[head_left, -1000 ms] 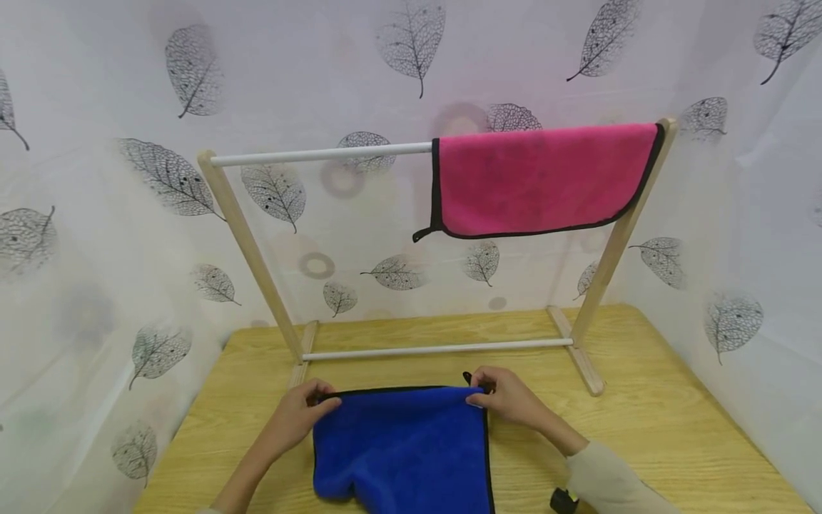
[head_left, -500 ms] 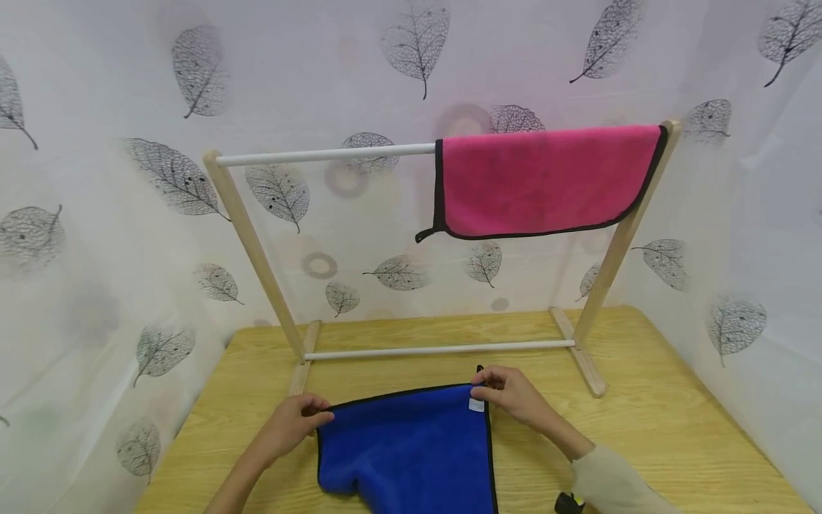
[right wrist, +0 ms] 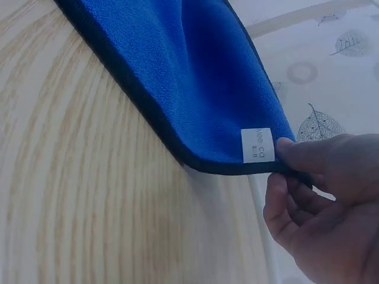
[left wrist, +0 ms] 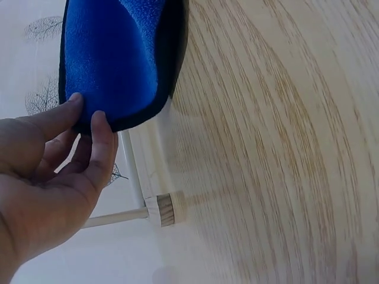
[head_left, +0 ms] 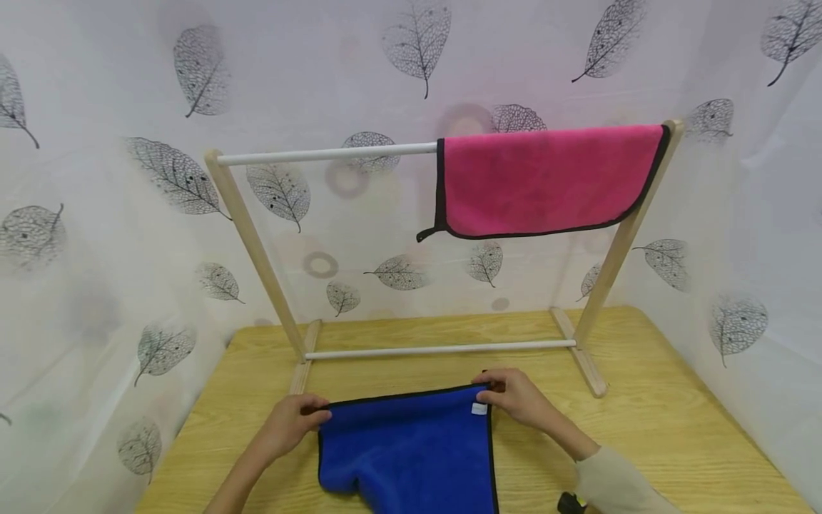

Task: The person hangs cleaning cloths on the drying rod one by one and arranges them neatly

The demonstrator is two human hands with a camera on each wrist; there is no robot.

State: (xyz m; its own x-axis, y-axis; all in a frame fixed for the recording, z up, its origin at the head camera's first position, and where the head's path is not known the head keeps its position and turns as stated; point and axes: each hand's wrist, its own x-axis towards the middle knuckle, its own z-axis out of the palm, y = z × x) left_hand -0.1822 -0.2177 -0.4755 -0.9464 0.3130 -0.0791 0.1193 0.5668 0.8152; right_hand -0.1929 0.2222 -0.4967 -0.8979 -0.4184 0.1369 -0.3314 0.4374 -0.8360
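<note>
Blue plush towel [head_left: 411, 442] in both hands, just above and on the near half of the wood-grain table [head_left: 642, 400], in front of the hanging rack. Short soft nap; black edging [right wrist: 124, 77] bound round a rounded corner. White printed label [head_left: 479, 409] on the face, beside the right-hand corner.

Grip: left hand [head_left: 289, 426] clamped on the far left corner, thumb and fingers pinching the cloth; right hand [head_left: 516, 400] likewise on the far right corner, next to the label. Hands well apart, far edge drawn nearly straight between them.

Orientation: held edge runs left to right, rising slightly toward the right. Cloth extends from it toward the person, left side bunched in a fold. Near end cut off by the frame; cannot tell the long axis.

Rack: 2 flat pale-wood uprights [head_left: 260, 253], leaning outward in view; smooth white upper rod [head_left: 327, 154] and lower rod [head_left: 437, 350]. Pink towel [head_left: 546, 182], black-edged, draped over the upper rod's right half. Behind, whitish sheeting [head_left: 96, 93] printed with skeleton leaves.
</note>
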